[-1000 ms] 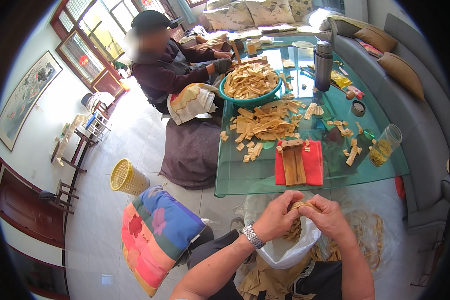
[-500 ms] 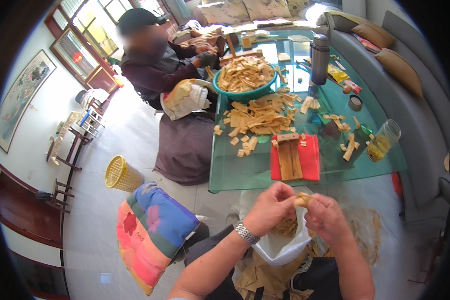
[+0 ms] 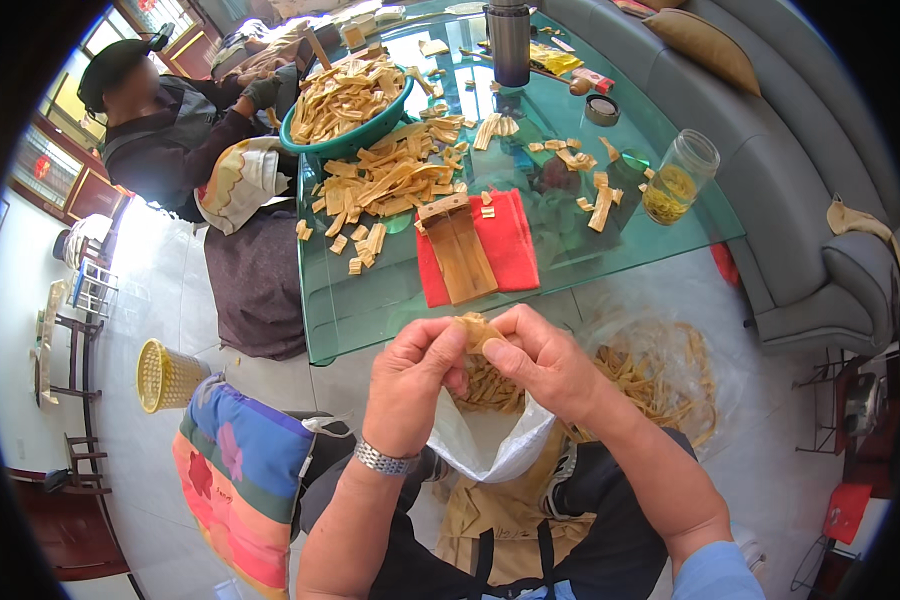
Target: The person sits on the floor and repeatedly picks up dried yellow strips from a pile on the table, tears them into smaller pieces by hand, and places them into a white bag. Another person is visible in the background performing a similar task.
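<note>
My left hand [image 3: 415, 365] and my right hand [image 3: 545, 360] meet over the open white sack [image 3: 495, 458] by my knees. Between their fingertips they pinch a dried tan strip [image 3: 478, 328], curled and of a kind I cannot make out. Similar dried strips [image 3: 490, 390] lie inside the sack. Just beyond my hands, on the glass table, a wooden board with a lengthwise groove and a crossbar [image 3: 462, 255] rests on a folded red cloth [image 3: 515, 245]. A loose pile of tan strips [image 3: 385, 180] spreads to its left.
A teal basin [image 3: 355, 142] heaped with strips stands near the table's left edge, beside a seated person [image 3: 185, 130]. A steel flask [image 3: 510, 45] and glass jar [image 3: 682, 175] stand rightward. A clear bag of strips [image 3: 660, 385] lies on the floor. A colourful cushion [image 3: 235, 470] is left.
The view has swung to the right, so the table and basin sit further left. My hands still pinch the strip together, their grip on it slightly shifted.
</note>
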The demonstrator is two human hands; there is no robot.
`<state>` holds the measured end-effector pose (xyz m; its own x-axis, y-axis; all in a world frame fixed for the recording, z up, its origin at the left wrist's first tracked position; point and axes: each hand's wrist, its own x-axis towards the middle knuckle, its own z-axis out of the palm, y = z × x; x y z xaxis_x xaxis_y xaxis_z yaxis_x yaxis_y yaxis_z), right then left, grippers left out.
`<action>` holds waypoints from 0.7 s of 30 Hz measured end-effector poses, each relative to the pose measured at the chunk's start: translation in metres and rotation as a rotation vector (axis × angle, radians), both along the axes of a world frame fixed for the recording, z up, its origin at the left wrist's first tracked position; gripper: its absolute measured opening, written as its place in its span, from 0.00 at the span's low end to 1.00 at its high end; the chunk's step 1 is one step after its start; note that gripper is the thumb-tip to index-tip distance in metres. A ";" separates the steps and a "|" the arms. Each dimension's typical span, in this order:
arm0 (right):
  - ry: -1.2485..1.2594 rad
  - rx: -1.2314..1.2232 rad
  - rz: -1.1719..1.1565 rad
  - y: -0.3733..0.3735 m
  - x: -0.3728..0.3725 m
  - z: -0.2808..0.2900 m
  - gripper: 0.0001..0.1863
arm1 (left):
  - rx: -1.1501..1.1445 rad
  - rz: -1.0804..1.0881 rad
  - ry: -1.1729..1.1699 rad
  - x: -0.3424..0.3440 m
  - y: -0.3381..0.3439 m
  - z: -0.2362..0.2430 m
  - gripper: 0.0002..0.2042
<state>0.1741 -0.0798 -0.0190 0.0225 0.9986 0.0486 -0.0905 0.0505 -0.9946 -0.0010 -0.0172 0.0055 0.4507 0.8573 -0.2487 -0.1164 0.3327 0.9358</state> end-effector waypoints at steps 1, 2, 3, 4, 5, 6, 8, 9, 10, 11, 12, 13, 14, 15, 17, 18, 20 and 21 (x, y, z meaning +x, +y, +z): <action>-0.038 -0.041 0.009 -0.001 0.002 0.002 0.10 | -0.058 0.025 -0.055 -0.001 0.002 0.001 0.08; -0.076 -0.081 0.018 -0.002 0.005 0.008 0.09 | -0.079 0.027 -0.080 -0.004 0.007 -0.001 0.08; -0.111 -0.118 0.031 -0.003 0.007 0.011 0.09 | -0.095 0.034 -0.103 -0.009 0.011 -0.003 0.08; -0.107 -0.120 0.026 -0.003 0.009 0.011 0.09 | -0.113 0.040 -0.126 -0.014 0.015 -0.004 0.08; -0.103 -0.123 0.020 -0.004 0.011 0.010 0.09 | -0.107 0.049 -0.154 -0.016 0.017 -0.003 0.09; -0.098 -0.127 0.014 -0.004 0.011 0.009 0.08 | -0.104 0.043 -0.155 -0.018 0.019 -0.003 0.09; -0.088 -0.133 -0.032 -0.004 0.009 0.014 0.08 | -0.098 0.027 -0.159 -0.020 0.021 -0.004 0.08; -0.086 -0.138 -0.056 -0.004 0.008 0.016 0.08 | -0.019 0.053 -0.095 -0.021 0.021 -0.004 0.08; -0.099 -0.122 -0.085 -0.004 0.009 0.016 0.08 | 0.061 0.077 -0.031 -0.022 0.022 -0.003 0.08; -0.113 -0.105 -0.113 -0.004 0.010 0.016 0.08 | 0.140 0.101 0.033 -0.024 0.024 -0.002 0.08; -0.124 -0.085 -0.140 -0.004 0.010 0.016 0.07 | 0.314 0.107 0.123 -0.030 0.028 0.000 0.07; -0.152 -0.104 -0.132 -0.004 0.010 0.015 0.07 | 0.610 0.104 0.241 -0.029 0.026 0.000 0.09; -0.180 -0.123 -0.124 -0.005 0.009 0.014 0.07 | 0.906 0.100 0.359 -0.025 0.023 0.002 0.12; -0.206 -0.141 -0.114 -0.005 0.006 0.011 0.07 | 1.064 -0.036 0.449 -0.021 0.018 0.005 0.15; -0.293 0.008 -0.079 -0.005 0.003 0.000 0.07 | 1.367 -0.321 0.616 -0.009 0.005 0.007 0.21; -0.342 0.080 -0.063 -0.006 0.004 -0.003 0.07 | 1.303 -0.341 0.641 -0.005 0.002 -0.001 0.22; -0.431 0.105 -0.056 -0.006 0.002 -0.003 0.08 | 1.180 -0.372 0.708 -0.002 -0.002 -0.016 0.22; -0.447 0.114 -0.051 -0.004 0.000 -0.007 0.08 | 1.118 -0.341 0.712 0.001 -0.005 -0.018 0.19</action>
<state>0.1745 -0.0841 -0.0258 0.0234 0.9844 0.1743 0.3517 0.1550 -0.9232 0.0000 -0.0223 -0.0123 0.7450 0.6256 0.2314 0.4338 -0.7179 0.5444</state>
